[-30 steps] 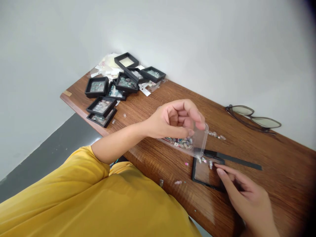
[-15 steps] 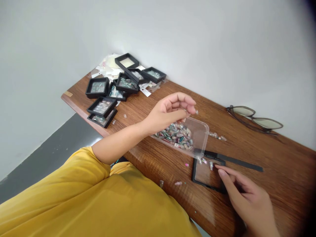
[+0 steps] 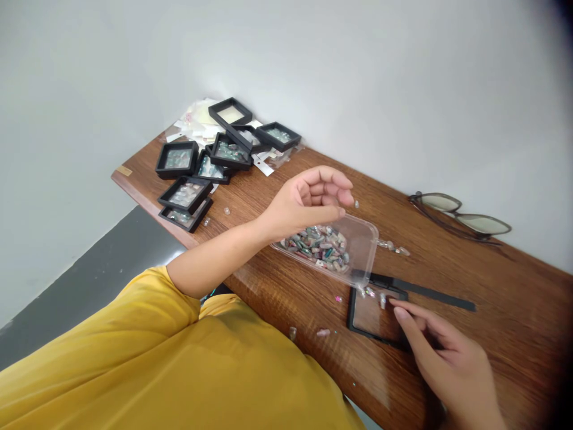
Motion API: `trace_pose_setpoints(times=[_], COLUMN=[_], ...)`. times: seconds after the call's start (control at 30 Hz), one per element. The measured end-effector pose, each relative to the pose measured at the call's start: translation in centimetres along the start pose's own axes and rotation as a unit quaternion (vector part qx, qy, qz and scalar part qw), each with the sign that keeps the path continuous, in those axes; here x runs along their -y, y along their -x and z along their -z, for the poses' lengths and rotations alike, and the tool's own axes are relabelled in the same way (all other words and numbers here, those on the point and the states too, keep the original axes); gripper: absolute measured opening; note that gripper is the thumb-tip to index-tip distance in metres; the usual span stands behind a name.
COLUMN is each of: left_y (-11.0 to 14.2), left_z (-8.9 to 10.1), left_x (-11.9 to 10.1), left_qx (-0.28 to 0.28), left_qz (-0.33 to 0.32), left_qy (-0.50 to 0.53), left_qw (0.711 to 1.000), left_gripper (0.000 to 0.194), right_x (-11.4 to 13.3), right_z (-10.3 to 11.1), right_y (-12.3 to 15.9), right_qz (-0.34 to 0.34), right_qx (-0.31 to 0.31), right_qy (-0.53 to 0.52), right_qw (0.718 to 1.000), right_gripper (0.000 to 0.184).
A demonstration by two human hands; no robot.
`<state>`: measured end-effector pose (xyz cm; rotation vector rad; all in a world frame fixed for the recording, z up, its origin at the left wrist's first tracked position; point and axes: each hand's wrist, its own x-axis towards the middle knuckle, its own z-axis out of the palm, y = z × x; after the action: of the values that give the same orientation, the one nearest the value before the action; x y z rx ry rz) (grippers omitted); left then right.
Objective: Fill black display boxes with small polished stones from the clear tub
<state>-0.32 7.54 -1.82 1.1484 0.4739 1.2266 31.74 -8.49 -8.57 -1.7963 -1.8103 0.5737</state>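
Note:
My left hand (image 3: 308,200) hovers just above a clear plastic tub (image 3: 366,239) heaped with small coloured stones (image 3: 320,245). Its fingers are curled and the thumb is pressed to the fingertips in a pinch; what it holds, if anything, is too small to see. My right hand (image 3: 443,358) lies at the lower right with its fingers stretched out, the index fingertip on the right edge of a flat black frame box (image 3: 358,316). A few small stones sit on the frame's top edge. A thin black lid (image 3: 430,291) lies just behind the frame.
The wooden table (image 3: 492,280) runs along a white wall. A pile of black display boxes (image 3: 210,158) and papers fills its far left end. Glasses (image 3: 461,215) lie by the wall at right. Loose stones (image 3: 391,245) rest beside the tub, others (image 3: 322,332) near the front edge.
My left hand has lifted out of the tub and closed into a pinch above it, uncovering the stones. My right hand has stayed on the black frame.

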Motion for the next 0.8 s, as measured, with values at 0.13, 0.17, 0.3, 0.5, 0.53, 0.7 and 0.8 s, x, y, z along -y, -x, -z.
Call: trace_pose_setpoints(times=[0.13, 0.17, 0.3, 0.5, 0.53, 0.7, 0.8], left_y=[0.1, 0.1, -0.1, -0.2, -0.1, 0.5, 0.8], left_z=[0.0, 0.1, 0.2, 0.3, 0.3, 0.3, 0.4], left_x=[-0.1, 0.0, 0.2, 0.3, 0.4, 0.7, 0.7], left_qx=[0.021, 0.019, 0.001, -0.009, -0.008, 0.002, -0.001], left_qz=[-0.001, -0.005, -0.032, -0.098, -0.105, -0.118, -0.122], left_qy=[-0.021, -0.029, -0.050, -0.092, -0.103, -0.177, -0.269], left_qw=[1.000, 0.999, 0.998, 0.991, 0.989, 0.977, 0.955], left_gripper=[0.031, 0.030, 0.026, 0.013, 0.013, 0.038, 0.044], right_x=[0.2, 0.2, 0.1, 0.0, 0.0, 0.1, 0.2], right_z=[0.0, 0.1, 0.2, 0.1, 0.1, 0.1, 0.2], right_y=[0.0, 0.0, -0.1, 0.0, 0.0, 0.0, 0.0], right_qz=[-0.001, -0.001, -0.002, -0.009, -0.010, -0.010, -0.012], right_qx=[-0.001, 0.001, 0.004, -0.001, 0.000, 0.005, 0.010], right_qy=[0.004, 0.004, 0.005, 0.010, 0.010, 0.008, 0.007], right_qw=[1.000, 1.000, 1.000, 1.000, 1.000, 1.000, 1.000], right_gripper=[0.048, 0.048, 0.051, 0.057, 0.057, 0.055, 0.056])
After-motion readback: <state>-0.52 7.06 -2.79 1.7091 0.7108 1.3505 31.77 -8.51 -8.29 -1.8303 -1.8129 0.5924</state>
